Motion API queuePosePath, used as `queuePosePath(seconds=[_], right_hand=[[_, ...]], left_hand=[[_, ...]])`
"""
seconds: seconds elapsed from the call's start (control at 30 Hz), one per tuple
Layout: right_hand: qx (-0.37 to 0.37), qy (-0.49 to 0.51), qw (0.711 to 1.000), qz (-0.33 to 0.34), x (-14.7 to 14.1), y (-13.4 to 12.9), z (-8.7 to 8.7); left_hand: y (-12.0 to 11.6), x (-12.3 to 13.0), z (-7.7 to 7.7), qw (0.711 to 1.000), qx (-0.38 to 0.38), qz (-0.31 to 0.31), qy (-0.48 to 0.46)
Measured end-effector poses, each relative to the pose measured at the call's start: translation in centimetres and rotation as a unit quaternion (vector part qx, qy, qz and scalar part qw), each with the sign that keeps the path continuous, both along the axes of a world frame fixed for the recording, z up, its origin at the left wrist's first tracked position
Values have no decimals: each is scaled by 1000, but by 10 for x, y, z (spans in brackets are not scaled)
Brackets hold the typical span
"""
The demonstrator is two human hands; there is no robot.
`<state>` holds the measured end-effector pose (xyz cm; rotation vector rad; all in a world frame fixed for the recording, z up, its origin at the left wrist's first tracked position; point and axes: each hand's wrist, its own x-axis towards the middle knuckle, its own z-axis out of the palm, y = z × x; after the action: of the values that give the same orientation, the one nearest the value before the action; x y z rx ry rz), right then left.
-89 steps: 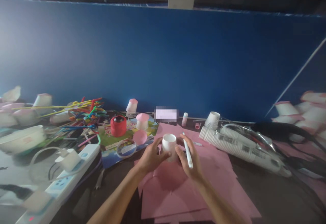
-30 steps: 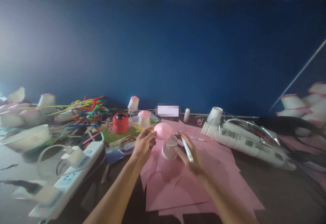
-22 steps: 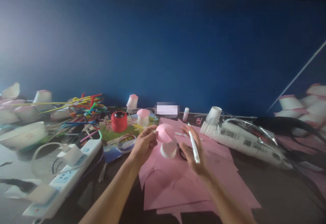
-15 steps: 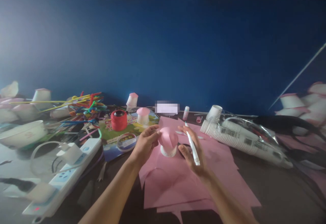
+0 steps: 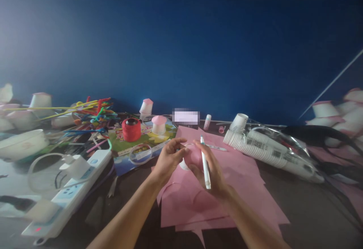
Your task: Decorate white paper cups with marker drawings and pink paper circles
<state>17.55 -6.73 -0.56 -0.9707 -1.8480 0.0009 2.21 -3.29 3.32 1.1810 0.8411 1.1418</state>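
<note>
Several white paper cups with pink tops [image 5: 42, 102] at your far left, a white bowl [image 5: 22, 144] in front of them; one loose bundle of multicoloured fuzzy stems [image 5: 99, 113]; one long white plastic power strip [image 5: 68, 196], a white plug seated in it. One round red spool [image 5: 131, 132], standing on a green-and-blue printed booklet [image 5: 122, 166]; one white paper cup with a pink conical roof [image 5: 159, 125], near it. Your left hand [image 5: 168, 160]: thumb and forefinger pinched at the left edge of one pink paper cone [image 5: 194, 154], which sits over one white paper cup [image 5: 184, 165], centre, above pink paper sheets [image 5: 238, 173]. Your right hand [image 5: 212, 167]: curled against the cone's right side and clamped on one slim white pen [image 5: 206, 169]. A second white pen [image 5: 217, 147] lies on the sheets, just beyond. Farther right, one long stack of white paper cups in clear plastic [image 5: 263, 156], lying on its side.
</note>
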Motion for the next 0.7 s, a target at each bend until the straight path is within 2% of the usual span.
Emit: queuePosePath(seconds=[0.13,0.2,0.27,0.37,0.43,0.57,0.7], right_hand=[[9,52,998,-20,-1,3,-3],[-6,85,995,-43,1,3,-1],[-34,124,989,-77,5,3,2],[-74,193,971,-117,13,7,5],[-88,231,961,-122,16,12,5],[-116,266,951,-108,18,18,4],[-136,263,951,-91,13,18,3]], left_hand=[[0,2,0,999,-22,-14,-33],[1,0,0,999,-23,4,-39],[4,-4,1,999,-2,43,-15],[11,-14,-2,990,77,82,81],[15,-20,-7,978,127,51,155],[20,-23,-21,960,130,-26,246],[22,-20,-32,946,147,-19,287]])
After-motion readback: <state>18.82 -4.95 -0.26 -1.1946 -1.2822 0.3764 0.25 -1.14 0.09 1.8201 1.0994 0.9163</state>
